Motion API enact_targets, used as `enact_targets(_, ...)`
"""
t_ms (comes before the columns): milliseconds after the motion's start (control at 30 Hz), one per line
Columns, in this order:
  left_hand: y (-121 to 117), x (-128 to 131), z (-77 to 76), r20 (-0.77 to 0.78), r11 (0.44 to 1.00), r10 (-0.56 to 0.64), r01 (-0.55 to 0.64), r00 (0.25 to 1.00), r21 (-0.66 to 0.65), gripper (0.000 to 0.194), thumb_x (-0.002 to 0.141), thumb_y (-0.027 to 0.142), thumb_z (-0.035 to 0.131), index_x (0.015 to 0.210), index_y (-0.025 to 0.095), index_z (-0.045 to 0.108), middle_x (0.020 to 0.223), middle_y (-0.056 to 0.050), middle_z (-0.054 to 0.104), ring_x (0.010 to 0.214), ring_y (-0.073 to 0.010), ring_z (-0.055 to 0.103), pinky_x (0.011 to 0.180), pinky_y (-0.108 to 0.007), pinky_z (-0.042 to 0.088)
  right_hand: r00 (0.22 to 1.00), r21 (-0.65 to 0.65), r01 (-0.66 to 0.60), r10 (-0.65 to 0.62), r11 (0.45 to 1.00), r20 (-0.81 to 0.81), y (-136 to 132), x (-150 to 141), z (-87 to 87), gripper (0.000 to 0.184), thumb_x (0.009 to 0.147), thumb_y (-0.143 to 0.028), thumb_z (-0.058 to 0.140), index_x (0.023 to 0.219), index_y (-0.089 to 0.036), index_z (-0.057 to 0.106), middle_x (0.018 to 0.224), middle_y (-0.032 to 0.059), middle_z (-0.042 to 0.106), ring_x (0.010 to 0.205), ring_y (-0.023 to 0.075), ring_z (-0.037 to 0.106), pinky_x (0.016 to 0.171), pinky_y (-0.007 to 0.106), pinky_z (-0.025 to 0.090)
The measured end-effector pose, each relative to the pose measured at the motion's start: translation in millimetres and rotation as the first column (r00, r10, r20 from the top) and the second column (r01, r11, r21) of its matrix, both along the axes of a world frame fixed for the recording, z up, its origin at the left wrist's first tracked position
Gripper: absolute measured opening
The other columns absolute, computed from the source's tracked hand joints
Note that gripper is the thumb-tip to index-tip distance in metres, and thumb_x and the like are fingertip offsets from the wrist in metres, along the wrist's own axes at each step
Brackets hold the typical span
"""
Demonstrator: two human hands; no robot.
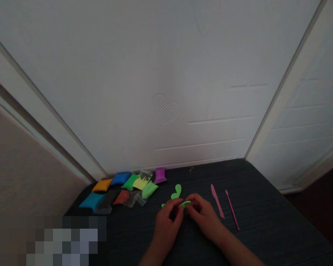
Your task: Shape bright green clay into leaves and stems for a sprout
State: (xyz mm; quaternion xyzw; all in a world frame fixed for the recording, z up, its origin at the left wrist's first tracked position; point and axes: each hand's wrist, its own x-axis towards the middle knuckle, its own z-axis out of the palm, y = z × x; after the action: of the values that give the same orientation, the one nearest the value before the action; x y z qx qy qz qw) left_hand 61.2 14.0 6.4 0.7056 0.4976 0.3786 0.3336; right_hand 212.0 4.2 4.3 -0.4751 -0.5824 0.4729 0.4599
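Note:
A thin, flattened piece of light green clay [185, 203] is pinched between both hands above the dark table. My left hand [168, 218] grips its left side with thumb and fingers. On the right side, my right hand [204, 214] holds it the same way. Just beyond my hands lies a curved, two-lobed light green clay shape [177, 191]. A small green bit [162, 205] peeks out beside my left fingers, mostly hidden. To the right of my right hand are a pink modelling knife [217, 201] and a thin pink modelling stick [232, 210].
Several coloured clay packets lie at the back left, among them a blue one [120, 178], an orange one [102, 185], a teal one [91, 200] and a purple one [160, 175]. A white panel [166, 140] with a heart relief rises behind the dark table [255, 195]. The lower left is pixelated.

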Motion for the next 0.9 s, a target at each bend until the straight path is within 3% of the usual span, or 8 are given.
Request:
enact_targets(100,-0.4,0.3,-2.2,0.052,0.997,-0.01,0.014,0.999,-0.072,0.028,0.078,0.032,0.051,0.104,0.021,0.053,0.09,-0.003,0.062,0.079,-0.0158,0.058,0.073,-0.027,0.045,0.999,-0.032,-0.008,0.007,0.999,-0.046,-0.3,-0.5,2.1,0.011,0.081,-0.028,0.049,0.087,-0.02,0.052,0.066,-0.0028,0.053,0.059,0.01,0.049,0.054,0.022,0.036)
enact_targets(200,-0.3,1.1,-0.4,0.082,0.99,-0.063,0.073,0.995,-0.125,0.022,0.08,0.033,0.048,0.096,0.02,0.056,0.083,-0.002,0.062,0.075,-0.0154,0.058,0.071,-0.026,0.044,0.997,-0.056,-0.02,0.016,0.998,-0.07,-0.9,-0.5,4.7,0.011,0.081,-0.028,0.049,0.086,-0.019,0.051,0.065,-0.0027,0.054,0.059,0.0097,0.049,0.055,0.022,0.037)
enact_targets(433,2.6,1.8,2.6,0.116,0.981,-0.055,0.075,0.992,-0.177,0.02,0.081,0.034,0.048,0.089,0.019,0.058,0.08,-0.001,0.062,0.074,-0.0161,0.057,0.069,-0.025,0.043,0.999,-0.012,0.002,-0.001,1.0,0.045,-1.8,-0.7,3.8,0.01,0.081,-0.028,0.048,0.085,-0.019,0.05,0.065,-0.0027,0.054,0.06,0.0105,0.05,0.056,0.023,0.037)
enact_targets(900,-5.0,3.4,7.3,0.075,0.992,-0.064,0.072,0.995,-0.107,0.023,0.082,0.037,0.044,0.085,0.018,0.057,0.07,-0.001,0.058,0.065,-0.0142,0.053,0.06,-0.023,0.038,0.995,0.005,-0.017,0.016,1.0,0.1,-4.2,-1.0,2.9,0.015,0.082,-0.033,0.047,0.085,-0.02,0.051,0.064,-0.0032,0.052,0.058,0.0105,0.047,0.053,0.022,0.035)
